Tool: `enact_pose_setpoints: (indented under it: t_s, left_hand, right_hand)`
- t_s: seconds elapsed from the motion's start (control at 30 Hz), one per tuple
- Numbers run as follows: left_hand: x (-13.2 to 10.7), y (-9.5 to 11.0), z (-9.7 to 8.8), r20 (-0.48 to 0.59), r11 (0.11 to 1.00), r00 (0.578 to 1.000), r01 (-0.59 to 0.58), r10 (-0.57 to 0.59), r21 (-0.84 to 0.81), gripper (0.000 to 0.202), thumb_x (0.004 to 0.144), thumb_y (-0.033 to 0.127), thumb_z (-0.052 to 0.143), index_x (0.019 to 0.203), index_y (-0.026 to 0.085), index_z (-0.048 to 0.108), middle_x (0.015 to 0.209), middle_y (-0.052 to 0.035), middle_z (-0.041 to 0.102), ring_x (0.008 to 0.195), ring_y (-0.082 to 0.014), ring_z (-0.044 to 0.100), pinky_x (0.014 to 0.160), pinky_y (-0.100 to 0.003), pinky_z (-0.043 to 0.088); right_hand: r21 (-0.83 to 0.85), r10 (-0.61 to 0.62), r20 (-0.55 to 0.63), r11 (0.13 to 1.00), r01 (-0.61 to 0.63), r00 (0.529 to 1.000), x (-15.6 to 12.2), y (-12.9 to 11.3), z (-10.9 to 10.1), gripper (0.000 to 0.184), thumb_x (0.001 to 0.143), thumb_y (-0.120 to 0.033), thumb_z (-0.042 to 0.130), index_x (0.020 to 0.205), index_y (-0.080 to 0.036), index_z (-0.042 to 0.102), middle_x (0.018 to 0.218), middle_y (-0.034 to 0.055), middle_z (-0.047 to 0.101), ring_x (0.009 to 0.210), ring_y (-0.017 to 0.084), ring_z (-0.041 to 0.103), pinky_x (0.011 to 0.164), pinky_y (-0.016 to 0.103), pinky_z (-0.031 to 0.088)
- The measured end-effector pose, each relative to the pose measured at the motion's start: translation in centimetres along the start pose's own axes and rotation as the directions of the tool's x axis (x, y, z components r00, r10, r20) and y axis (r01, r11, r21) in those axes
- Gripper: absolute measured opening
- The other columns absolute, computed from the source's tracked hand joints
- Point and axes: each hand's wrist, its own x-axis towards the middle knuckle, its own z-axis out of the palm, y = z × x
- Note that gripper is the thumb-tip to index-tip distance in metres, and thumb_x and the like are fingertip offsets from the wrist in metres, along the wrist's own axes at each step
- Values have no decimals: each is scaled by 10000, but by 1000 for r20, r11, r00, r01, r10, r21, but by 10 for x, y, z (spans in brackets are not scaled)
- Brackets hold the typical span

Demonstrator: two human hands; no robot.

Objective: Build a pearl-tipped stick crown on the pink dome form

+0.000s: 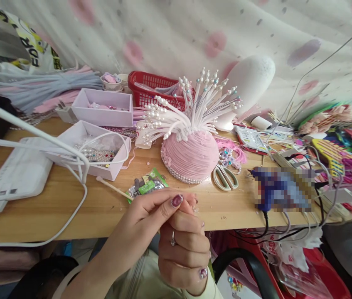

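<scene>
My left hand and my right hand meet at the table's front edge. My left thumb and fingers are pinched together over the top of my right fist. Whatever they hold, if anything, is too small or hidden to name. Just beyond stands a pink cord-wrapped dome with a pearl trim round its base. A spray of white stems with pearl tips rises from its top. Close behind my left hand lies a green-and-clear packet of small dark pieces, beside a thin stick with a pale tip.
Scissors lie right of the dome. Pale boxes of beads, a red basket and a white power bank with looping cable stand left and behind. A white foam head form is behind; a blurred blue corded object sits right.
</scene>
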Motion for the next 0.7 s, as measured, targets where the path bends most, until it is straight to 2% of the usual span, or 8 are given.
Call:
enact_pose_setpoints:
  t_s: [0.03, 0.07, 0.17, 0.23, 0.37, 0.47, 0.57, 0.7]
  left_hand:
    - [-1, 1, -2, -16, 998, 999, -28, 29, 54, 317, 946, 464, 584, 1062, 245, 780, 1094, -32, 779, 1038, -190, 710, 954, -272, 542]
    - [-1, 2, -3, -41, 992, 997, -64, 69, 112, 310, 958, 451, 568, 1107, 264, 766, 1104, -19, 781, 1028, -175, 718, 933, -253, 554]
    - [-3, 5, -7, -106, 902, 949, -241, 296, 359, 245, 971, 355, 568, 1128, 305, 748, 1090, 29, 789, 964, -125, 738, 837, -177, 572]
    - [-3, 7, -9, -76, 762, 886, -347, 458, 547, 198, 948, 263, 602, 1060, 288, 764, 1021, 45, 803, 877, -95, 745, 771, -134, 561]
    - [1, 11, -12, 64, 500, 787, -450, 613, 739, 191, 930, 138, 587, 983, 217, 754, 909, 24, 806, 772, -83, 736, 704, -127, 547]
    - [4, 9, -11, 122, 393, 746, -474, 655, 788, 213, 949, 103, 521, 978, 172, 720, 903, -18, 792, 791, -100, 728, 710, -154, 552]
    - [3, 4, -6, 90, 376, 729, -450, 679, 810, 215, 962, 99, 485, 974, 155, 692, 882, -34, 773, 776, -100, 709, 700, -162, 547]
    - [0, 2, -3, 21, 461, 757, -419, 653, 782, 194, 975, 131, 505, 989, 187, 691, 911, -10, 776, 793, -84, 708, 717, -143, 539]
  right_hand:
    - [278, -121, 236, 959, 53, 964, 6, -6, 5, 671, 896, -634, -158, 576, -211, 253, 292, -164, 276, 172, -18, 278, 445, 146, 403]
    - [488, -281, 378, 870, 68, 882, 13, -9, 10, 694, 879, -659, -163, 593, -218, 290, 328, -156, 366, 200, -18, 352, 459, 144, 427]
    - [759, -596, 493, 651, 22, 633, 35, -3, 16, 743, 850, -744, -102, 640, -221, 382, 437, -116, 528, 332, -8, 536, 493, 143, 472]
    - [770, -621, 533, 638, -25, 574, 44, 4, 16, 749, 858, -770, -55, 669, -220, 418, 459, -95, 556, 379, 9, 586, 479, 147, 479]
    - [764, -595, 527, 644, -33, 607, 43, 8, 13, 749, 903, -751, -29, 708, -209, 451, 454, -93, 546, 379, 8, 583, 449, 151, 469]
    - [761, -578, 491, 649, 3, 652, 39, 7, 14, 753, 928, -723, -53, 707, -205, 447, 435, -110, 524, 364, -7, 563, 445, 146, 458]
    - [772, -587, 476, 636, 9, 655, 38, 7, 16, 764, 923, -725, -79, 682, -206, 426, 419, -116, 513, 345, -10, 543, 432, 136, 450]
    - [786, -598, 452, 618, 21, 662, 37, 8, 20, 788, 889, -755, -110, 643, -209, 402, 402, -113, 499, 318, -6, 517, 427, 135, 459]
